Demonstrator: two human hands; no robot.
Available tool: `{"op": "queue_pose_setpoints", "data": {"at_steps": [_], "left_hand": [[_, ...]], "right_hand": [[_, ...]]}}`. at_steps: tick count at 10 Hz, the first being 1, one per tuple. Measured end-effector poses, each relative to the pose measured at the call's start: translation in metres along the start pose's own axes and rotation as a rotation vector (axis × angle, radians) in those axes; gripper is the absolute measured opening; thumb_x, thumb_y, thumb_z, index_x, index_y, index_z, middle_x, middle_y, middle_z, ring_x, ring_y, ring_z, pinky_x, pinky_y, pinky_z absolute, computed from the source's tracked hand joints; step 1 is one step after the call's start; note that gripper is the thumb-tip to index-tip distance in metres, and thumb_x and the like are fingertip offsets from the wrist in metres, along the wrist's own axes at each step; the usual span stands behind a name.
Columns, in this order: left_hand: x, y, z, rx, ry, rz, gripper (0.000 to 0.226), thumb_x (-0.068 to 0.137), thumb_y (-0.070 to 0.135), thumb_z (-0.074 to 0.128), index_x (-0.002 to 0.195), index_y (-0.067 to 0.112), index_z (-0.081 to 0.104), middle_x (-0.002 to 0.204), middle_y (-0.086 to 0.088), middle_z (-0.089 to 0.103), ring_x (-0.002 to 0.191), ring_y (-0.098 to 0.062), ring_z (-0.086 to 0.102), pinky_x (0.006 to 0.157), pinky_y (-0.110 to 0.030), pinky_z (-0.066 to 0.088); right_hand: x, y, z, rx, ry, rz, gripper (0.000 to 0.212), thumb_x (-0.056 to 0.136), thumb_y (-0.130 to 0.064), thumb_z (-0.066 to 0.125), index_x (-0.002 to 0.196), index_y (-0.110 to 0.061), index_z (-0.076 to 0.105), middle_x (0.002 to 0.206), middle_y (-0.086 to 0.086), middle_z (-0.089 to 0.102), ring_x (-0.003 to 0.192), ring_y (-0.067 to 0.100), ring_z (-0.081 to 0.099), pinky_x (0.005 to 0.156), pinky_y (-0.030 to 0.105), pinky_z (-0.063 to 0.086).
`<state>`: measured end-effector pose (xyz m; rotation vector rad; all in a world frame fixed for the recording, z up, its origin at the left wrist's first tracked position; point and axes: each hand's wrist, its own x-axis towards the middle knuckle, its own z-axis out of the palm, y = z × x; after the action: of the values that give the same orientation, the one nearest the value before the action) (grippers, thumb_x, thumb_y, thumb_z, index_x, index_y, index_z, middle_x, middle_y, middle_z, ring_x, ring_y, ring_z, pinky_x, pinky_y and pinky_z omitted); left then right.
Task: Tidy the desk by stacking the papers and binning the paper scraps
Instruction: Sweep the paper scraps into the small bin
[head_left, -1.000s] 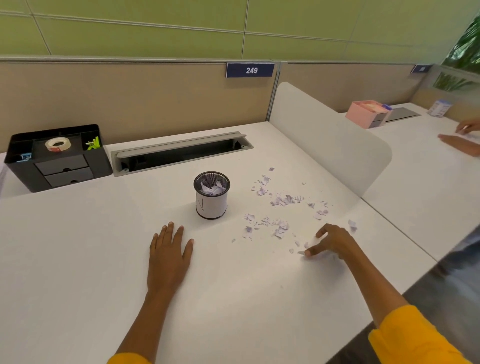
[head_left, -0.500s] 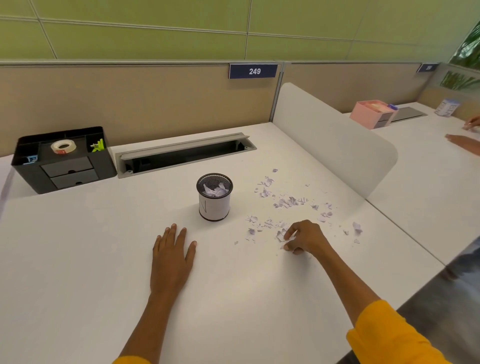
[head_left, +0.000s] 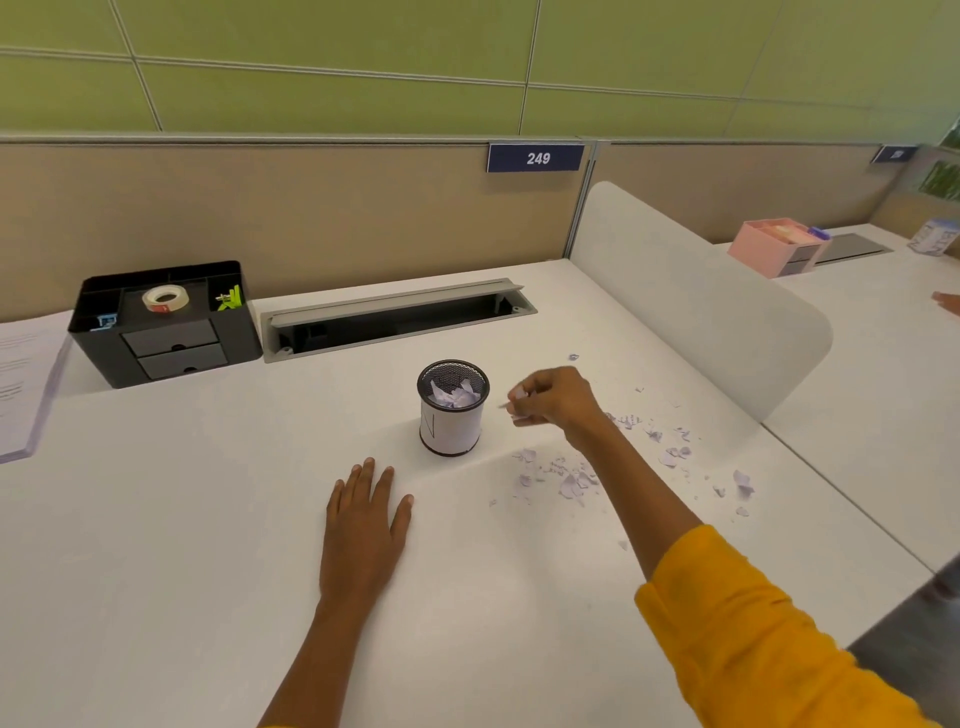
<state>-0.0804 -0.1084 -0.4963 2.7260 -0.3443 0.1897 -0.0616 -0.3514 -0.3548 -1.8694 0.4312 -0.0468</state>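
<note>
Two hands show: your left hand (head_left: 363, 525) lies flat, fingers spread, on the desk (head_left: 156, 571); your right hand (head_left: 553, 397) pinches paper scraps (head_left: 571, 480) just beside the mesh cup (head_left: 453, 408). More scraps litter the desk's right side. Papers (head_left: 23, 384) sit at its left edge. A sign (head_left: 536, 158) reads "249".

— Where's the bin (head_left: 453, 410)?
— Mid-bench, upright: a small black mesh cup with a white wrap, torn paper inside.
— The scraps (head_left: 570, 480)?
— Pale bits scattered to its right.
— The papers (head_left: 23, 384)?
— Stacked flat at the far left edge.
</note>
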Motion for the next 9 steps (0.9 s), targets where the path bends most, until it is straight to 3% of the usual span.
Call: {"op": "queue_pose_setpoints", "data": {"at_steps": [1,2,3,4,6,7,8,9], "left_hand": [[0.000,0.000,0.000,-0.002,-0.008,-0.007,0.064,0.090,0.049,0.024,0.126,0.008,0.058,0.138,-0.016,0.048,0.129,-0.029,0.045,0.110,-0.033,0.015],[-0.001,0.001,-0.003,-0.008,-0.017,-0.012,0.071,0.094,0.054,0.015,0.122,0.008,0.060,0.135,-0.016,0.052,0.126,-0.029,0.049,0.108,-0.034,0.017],[0.000,0.001,-0.005,-0.016,-0.012,-0.017,0.076,0.095,0.055,0.008,0.120,0.008,0.062,0.133,-0.016,0.054,0.123,-0.030,0.051,0.107,-0.033,0.018],[-0.001,0.000,-0.005,-0.023,-0.014,-0.024,0.077,0.095,0.055,0.006,0.121,0.009,0.062,0.134,-0.015,0.053,0.124,-0.029,0.050,0.108,-0.033,0.018],[0.000,-0.001,-0.004,-0.015,-0.017,-0.027,0.076,0.095,0.055,0.006,0.121,0.009,0.061,0.134,-0.015,0.053,0.124,-0.028,0.050,0.108,-0.034,0.018],[-0.001,-0.002,-0.003,-0.015,-0.014,-0.026,0.076,0.095,0.055,0.008,0.121,0.009,0.062,0.133,-0.015,0.054,0.124,-0.028,0.050,0.108,-0.034,0.018],[0.000,-0.002,-0.001,-0.015,-0.013,-0.024,0.065,0.093,0.051,0.021,0.122,0.008,0.061,0.134,-0.016,0.053,0.125,-0.029,0.050,0.108,-0.034,0.018],[0.001,-0.003,0.001,-0.012,-0.008,-0.017,0.060,0.090,0.047,0.028,0.120,0.007,0.062,0.133,-0.017,0.054,0.123,-0.030,0.051,0.107,-0.035,0.019]], "right_hand": [[0.010,-0.013,0.014,-0.031,0.010,-0.030,0.011,0.073,0.009,0.072,0.075,0.001,0.064,0.077,0.010,0.065,0.069,0.024,0.065,0.063,0.026,0.060],[0.024,-0.025,0.034,-0.107,0.009,-0.044,0.012,0.075,0.003,0.074,0.075,-0.004,0.064,0.085,0.013,0.065,0.077,0.027,0.066,0.079,0.036,0.059],[0.031,-0.031,0.044,-0.176,0.009,-0.030,0.011,0.076,-0.002,0.074,0.084,-0.003,0.067,0.093,0.013,0.066,0.085,0.026,0.066,0.085,0.037,0.057],[0.034,-0.038,0.049,-0.241,-0.040,-0.051,0.025,0.077,-0.009,0.076,0.101,-0.003,0.069,0.108,0.014,0.067,0.099,0.029,0.065,0.088,0.038,0.056],[0.027,-0.039,0.035,-0.136,-0.028,-0.119,0.028,0.079,-0.006,0.073,0.106,-0.002,0.069,0.111,0.015,0.068,0.100,0.029,0.066,0.086,0.040,0.057],[0.021,-0.034,0.020,-0.049,0.011,-0.124,0.023,0.080,-0.002,0.071,0.102,0.001,0.070,0.104,0.015,0.069,0.093,0.027,0.067,0.081,0.038,0.059],[0.013,-0.011,-0.009,0.065,0.039,-0.082,0.019,0.077,0.005,0.071,0.095,0.004,0.070,0.093,0.018,0.069,0.078,0.026,0.068,0.070,0.027,0.060],[0.006,0.011,-0.026,0.114,0.060,-0.007,0.016,0.075,0.008,0.072,0.089,0.003,0.070,0.091,0.023,0.069,0.072,0.028,0.068,0.066,0.025,0.059]]}}
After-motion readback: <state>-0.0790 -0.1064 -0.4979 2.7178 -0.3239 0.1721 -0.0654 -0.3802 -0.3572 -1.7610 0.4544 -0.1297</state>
